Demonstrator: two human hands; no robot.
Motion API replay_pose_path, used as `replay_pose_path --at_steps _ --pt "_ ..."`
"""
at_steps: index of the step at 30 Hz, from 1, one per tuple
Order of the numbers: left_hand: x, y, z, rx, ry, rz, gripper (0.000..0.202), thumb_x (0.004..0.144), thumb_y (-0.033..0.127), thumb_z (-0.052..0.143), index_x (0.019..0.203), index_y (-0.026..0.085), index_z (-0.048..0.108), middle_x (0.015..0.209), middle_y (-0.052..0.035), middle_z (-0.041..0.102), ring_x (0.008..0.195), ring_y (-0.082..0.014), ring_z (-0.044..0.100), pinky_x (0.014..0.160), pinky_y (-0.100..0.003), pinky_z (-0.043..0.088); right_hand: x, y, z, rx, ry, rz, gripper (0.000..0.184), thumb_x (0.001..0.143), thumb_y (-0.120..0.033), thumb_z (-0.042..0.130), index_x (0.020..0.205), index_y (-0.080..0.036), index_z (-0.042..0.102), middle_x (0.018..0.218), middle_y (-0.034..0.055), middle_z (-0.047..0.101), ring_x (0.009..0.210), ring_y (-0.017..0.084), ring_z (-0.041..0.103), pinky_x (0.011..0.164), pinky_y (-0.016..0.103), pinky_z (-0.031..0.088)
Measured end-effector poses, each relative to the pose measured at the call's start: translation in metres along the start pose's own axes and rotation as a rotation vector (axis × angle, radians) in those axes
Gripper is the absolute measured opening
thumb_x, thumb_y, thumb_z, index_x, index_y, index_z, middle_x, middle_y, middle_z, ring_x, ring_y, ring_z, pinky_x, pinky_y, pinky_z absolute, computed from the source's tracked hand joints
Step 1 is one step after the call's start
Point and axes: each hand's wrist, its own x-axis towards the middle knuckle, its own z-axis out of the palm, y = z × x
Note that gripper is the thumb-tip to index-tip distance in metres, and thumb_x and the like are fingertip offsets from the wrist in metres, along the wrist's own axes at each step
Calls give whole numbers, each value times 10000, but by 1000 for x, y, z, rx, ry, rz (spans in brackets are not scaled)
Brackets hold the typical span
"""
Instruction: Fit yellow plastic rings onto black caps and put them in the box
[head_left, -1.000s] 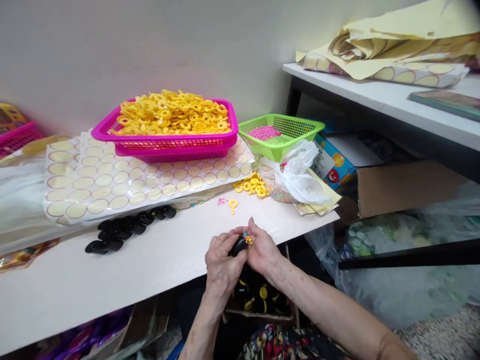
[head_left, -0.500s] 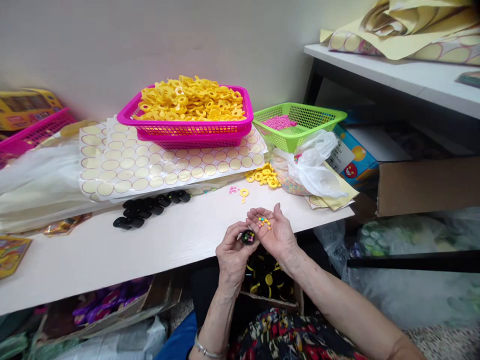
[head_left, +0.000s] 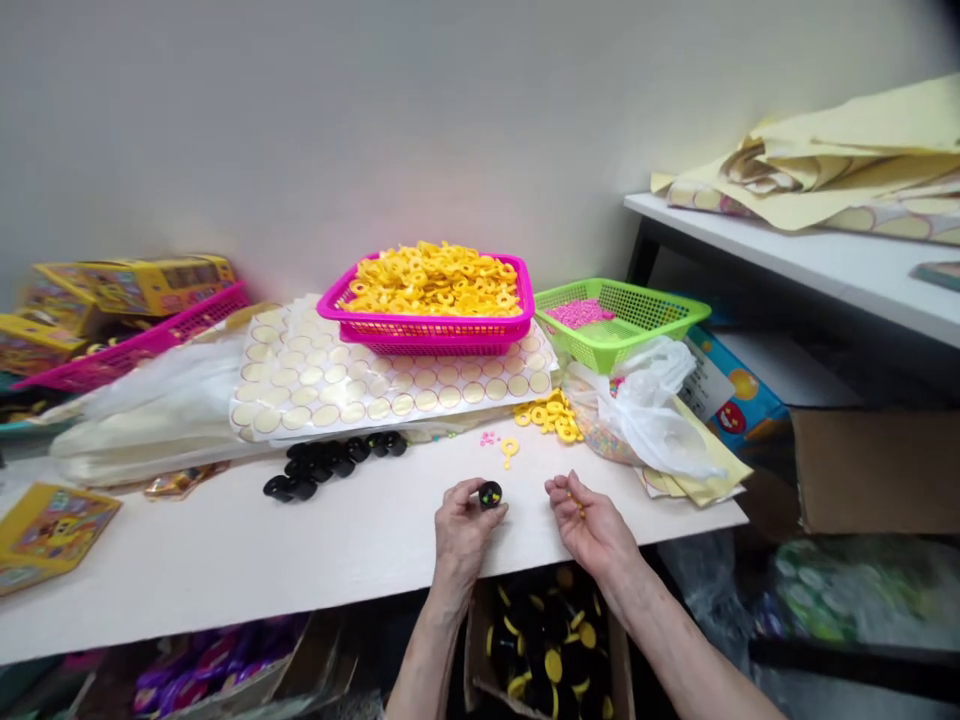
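Note:
My left hand (head_left: 457,535) is closed around a small black cup (head_left: 490,494), its opening facing me, with a few coloured beads inside. To its right, my right hand (head_left: 600,540) is palm up with curled fingers, cupping a few small yellow-orange beads (head_left: 578,506). The two hands are apart, over the front of the white table (head_left: 360,550). Beyond them lie one yellow ring-shaped piece (head_left: 509,449) and some pink beads (head_left: 489,438). Several more black cups (head_left: 319,465) lie grouped at the left. A loose pile of yellow ring pieces (head_left: 559,415) is farther back.
A pink basket (head_left: 435,330) heaped with yellow pieces rests on sticker sheets (head_left: 352,390). Beside it are a green basket (head_left: 637,320) and a plastic bag (head_left: 645,400) of beads. Below the table edge, a carton (head_left: 476,650) holds black-and-yellow pieces. A shelf (head_left: 795,260) juts in at right.
My hands have separated, the right moving away from the black cup and its fingers curling over the beads. Fewer beads show in the cup. The camera view has tilted up and left.

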Motion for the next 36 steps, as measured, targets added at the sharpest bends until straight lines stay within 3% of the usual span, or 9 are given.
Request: replay_pose_path --at_steps 4,8,11,14,18,23,27,32,36 --pt "26 -12 1 114 36 -3 384 472 196 730 849 154 668 769 -17 579 638 -122 503 646 -265 439 3 -5 -2 -110 21 45 214 880 -223 454 700 -119 510 608 24 529 435 47 460 336 112 343" --pt "27 -16 3 133 64 -3 364 503 198 696 860 139 653 733 -8 581 625 -120 499 630 -256 421 4 -9 -12 -73 -68 89 291 862 -331 487 632 -159 438 461 -63 369 346 45 345 308 134 249" --pt "27 -10 -2 171 48 66 464 460 215 738 909 147 642 836 -24 581 659 -122 506 625 -252 423 6 -12 -16 -9 -115 140 305 872 -337 473 629 -164 411 449 -86 302 317 28 277 299 126 176" --pt "30 -2 -17 178 121 126 530 476 318 761 963 153 632 922 -53 569 706 -131 509 629 -252 424 8 -13 -15 -18 -99 158 241 886 -274 454 678 -155 431 506 -66 376 339 17 306 311 113 198" --pt "37 4 -40 117 307 51 455 557 448 703 868 122 643 724 -24 547 600 -110 467 564 -238 388 4 -11 -15 -85 -71 131 214 880 -268 460 705 -146 446 609 -7 482 430 36 412 365 126 304" --pt "32 -2 -42 77 286 45 333 577 400 694 768 132 642 593 20 495 545 -96 442 534 -223 360 -5 -6 -29 -57 -180 148 266 806 -317 579 652 -159 431 470 -89 287 339 28 264 312 138 172" --pt "30 -11 -45 60 383 53 275 616 355 650 777 133 637 573 25 470 528 -96 426 525 -225 361 -13 -7 -43 -2 -128 178 174 785 -207 601 713 -143 457 524 -81 348 346 6 265 316 122 165" --pt "55 -20 -74 188 534 24 302 617 322 591 840 125 641 646 -6 545 580 -119 481 562 -237 377 -19 -12 -52 -51 -84 173 97 793 -161 576 796 -127 485 634 -40 433 392 0 319 341 113 245" --pt "85 -24 -86 243 542 -3 342 565 292 604 863 133 656 556 24 521 546 -127 477 566 -243 366 -19 -10 -50 -119 -72 174 140 770 -197 615 774 -122 496 632 -41 418 406 1 321 346 120 267"
